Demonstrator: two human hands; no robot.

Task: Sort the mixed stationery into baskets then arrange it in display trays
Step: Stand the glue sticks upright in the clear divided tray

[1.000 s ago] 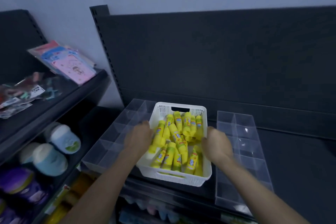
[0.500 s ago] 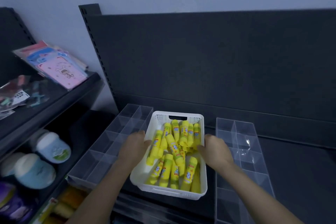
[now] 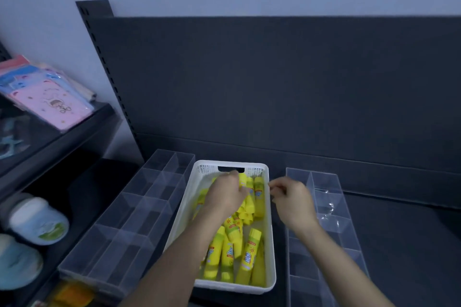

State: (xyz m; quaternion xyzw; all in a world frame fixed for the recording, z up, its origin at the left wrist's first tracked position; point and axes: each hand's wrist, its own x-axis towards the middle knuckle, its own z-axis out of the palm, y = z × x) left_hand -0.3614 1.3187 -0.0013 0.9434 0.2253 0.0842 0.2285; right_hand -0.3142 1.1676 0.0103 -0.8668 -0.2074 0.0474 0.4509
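A white perforated basket (image 3: 271, 219) sits on the dark shelf between two display trays, filled with several yellow glue sticks (image 3: 249, 254). My left hand (image 3: 225, 195) reaches into the basket's far end, knuckles up, fingers curled down among the sticks; whether it holds one is hidden. My right hand (image 3: 291, 203) hovers just outside the basket's right rim, fingers loosely curled and holding nothing. The clear divided tray (image 3: 129, 222) on the left and the clear divided tray (image 3: 329, 209) on the right both show bare compartments.
The dark shelf back panel (image 3: 274, 82) rises behind the trays. On the left, a neighbouring shelf holds packaged pink and blue cards (image 3: 50, 99). Round white and blue tubs (image 3: 37, 222) sit on the level below it. Dark shelf surface (image 3: 404, 244) extends to the right.
Both hands have let go of the basket's sides. My left hand has moved into the basket's far end, and my right hand has lifted off beside the right rim. The view has tilted down.
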